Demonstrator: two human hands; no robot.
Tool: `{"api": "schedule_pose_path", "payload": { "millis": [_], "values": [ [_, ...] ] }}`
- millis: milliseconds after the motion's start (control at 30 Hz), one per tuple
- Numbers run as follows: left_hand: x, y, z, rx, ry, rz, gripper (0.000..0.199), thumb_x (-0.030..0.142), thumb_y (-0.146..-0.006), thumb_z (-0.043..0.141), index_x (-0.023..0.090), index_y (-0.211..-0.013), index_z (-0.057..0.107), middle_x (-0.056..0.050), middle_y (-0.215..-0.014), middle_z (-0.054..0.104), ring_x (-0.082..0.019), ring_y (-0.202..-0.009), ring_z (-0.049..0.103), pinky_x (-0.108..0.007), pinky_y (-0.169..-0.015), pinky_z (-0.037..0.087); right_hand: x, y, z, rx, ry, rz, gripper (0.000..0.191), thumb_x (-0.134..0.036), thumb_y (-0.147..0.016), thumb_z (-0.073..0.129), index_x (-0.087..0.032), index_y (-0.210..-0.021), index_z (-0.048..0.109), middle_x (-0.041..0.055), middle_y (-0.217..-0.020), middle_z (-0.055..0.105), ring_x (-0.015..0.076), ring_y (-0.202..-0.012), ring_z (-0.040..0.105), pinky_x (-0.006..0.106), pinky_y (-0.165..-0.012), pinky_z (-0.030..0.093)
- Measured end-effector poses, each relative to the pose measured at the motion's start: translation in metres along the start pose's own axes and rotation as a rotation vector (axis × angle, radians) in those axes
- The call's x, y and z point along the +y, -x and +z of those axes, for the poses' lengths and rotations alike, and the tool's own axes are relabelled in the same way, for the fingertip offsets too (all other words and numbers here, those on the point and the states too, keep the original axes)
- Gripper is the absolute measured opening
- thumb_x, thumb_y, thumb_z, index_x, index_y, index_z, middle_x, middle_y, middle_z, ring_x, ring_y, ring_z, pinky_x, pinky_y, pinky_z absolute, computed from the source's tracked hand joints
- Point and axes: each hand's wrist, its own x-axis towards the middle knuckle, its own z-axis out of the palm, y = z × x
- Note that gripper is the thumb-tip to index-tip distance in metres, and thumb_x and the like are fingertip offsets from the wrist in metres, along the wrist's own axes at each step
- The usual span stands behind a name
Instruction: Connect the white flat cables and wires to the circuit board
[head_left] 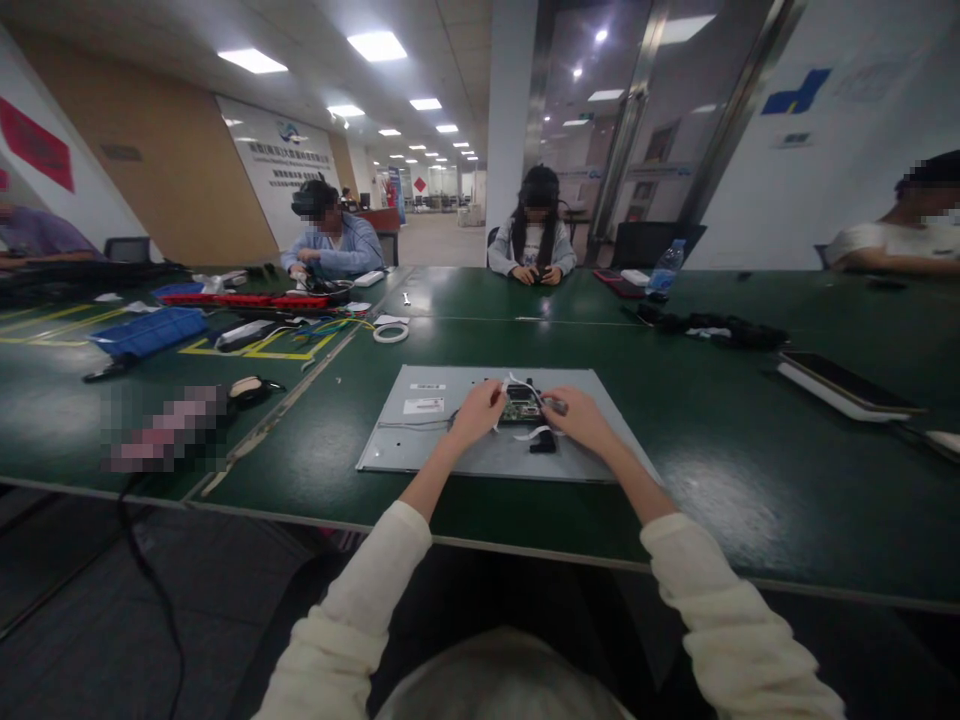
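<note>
A grey metal panel (435,450), which looks like the back of a display, lies flat on the green table. Near its middle sits a small green circuit board (520,411). My left hand (478,412) is closed at the board's left edge, its fingertips pinching a white ribbon cable (517,381) that arches over the board. At the right edge, my right hand (576,416) has its fingers pressed together by the cable's other end; what they grip is too small to make out. A second white strip (531,434) and a black piece (542,443) lie just below the board.
Left of the panel are a tape roll (391,333), a blue tray (154,330) and a computer mouse (253,388). A thick flat device (844,385) lies to the right. Across the table, a water bottle (666,267) stands near two seated people; others sit at both sides.
</note>
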Motion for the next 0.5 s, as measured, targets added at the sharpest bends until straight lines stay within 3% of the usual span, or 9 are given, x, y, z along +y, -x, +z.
{"api": "schedule_pose_path", "payload": {
  "millis": [133, 300, 400, 500],
  "values": [
    [0.000, -0.001, 0.003, 0.047, -0.009, -0.013, 0.014, 0.023, -0.082, 0.042, 0.017, -0.070, 0.044, -0.001, -0.071, 0.051, -0.012, -0.067, 0.046, -0.024, -0.063, 0.035, -0.001, 0.002, -0.006, -0.036, 0.011, -0.030, 0.027, -0.028, -0.074, 0.058, -0.018, -0.098, 0.064, 0.0066, -0.099, 0.062, 0.0183, -0.090, 0.056, 0.030, -0.082, 0.041],
    [-0.006, -0.005, 0.001, 0.072, 0.232, -0.129, 0.013, 0.027, -0.083, 0.041, 0.018, -0.074, 0.045, 0.002, -0.064, 0.056, -0.011, -0.062, 0.052, -0.023, -0.062, 0.037, 0.001, 0.002, -0.005, -0.042, 0.064, -0.022, 0.020, -0.025, -0.078, 0.053, -0.017, -0.091, 0.066, 0.0058, -0.093, 0.065, 0.0175, -0.086, 0.057, 0.029, -0.080, 0.041],
    [-0.009, -0.007, -0.001, 0.088, 0.324, -0.195, 0.012, 0.028, -0.082, 0.042, 0.019, -0.077, 0.047, 0.005, -0.056, 0.056, -0.011, -0.054, 0.053, -0.022, -0.059, 0.038, 0.005, 0.001, -0.004, -0.016, 0.086, 0.005, 0.021, -0.023, -0.081, 0.049, -0.018, -0.089, 0.067, 0.0049, -0.091, 0.066, 0.0172, -0.084, 0.059, 0.029, -0.078, 0.042],
    [-0.008, -0.007, -0.004, 0.113, 0.272, -0.214, 0.010, 0.027, -0.080, 0.045, 0.018, -0.080, 0.052, 0.005, -0.052, 0.056, -0.011, -0.051, 0.052, -0.022, -0.057, 0.038, 0.008, 0.000, -0.004, 0.043, 0.098, 0.041, 0.021, -0.021, -0.081, 0.048, -0.018, -0.089, 0.067, 0.0052, -0.092, 0.066, 0.0174, -0.083, 0.059, 0.029, -0.078, 0.043]
  ]
}}
